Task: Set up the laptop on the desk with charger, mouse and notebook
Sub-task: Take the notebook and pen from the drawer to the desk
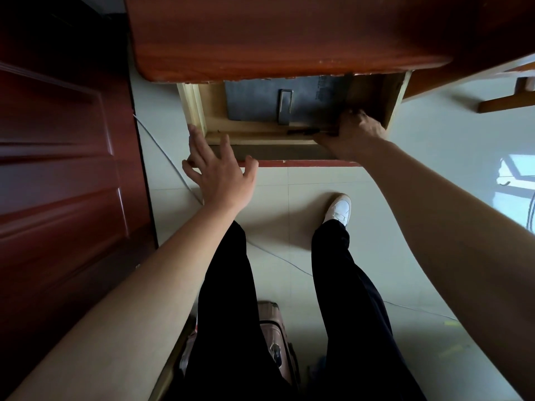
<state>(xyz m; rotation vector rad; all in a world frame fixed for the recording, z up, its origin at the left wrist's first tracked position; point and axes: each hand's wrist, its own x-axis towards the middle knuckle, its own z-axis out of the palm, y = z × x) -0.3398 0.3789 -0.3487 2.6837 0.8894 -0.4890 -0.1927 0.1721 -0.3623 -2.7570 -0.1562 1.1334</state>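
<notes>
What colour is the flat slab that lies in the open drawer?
The slab is dark grey, with a silvery clip on it; head view, the only one.

Worktop [289,39]: reddish-brown wood, rounded front edge, above your open drawer.
Drawer [260,137]: pulled out, pale wood inside; a grey laptop [254,102] lies flat on its bottom, a dark pen-like stick [304,130] along the front wall.
Floor [289,204]: pale tiles; a white cable [162,151] trails across, a pink suitcase [272,322] stands behind your legs.
</notes>
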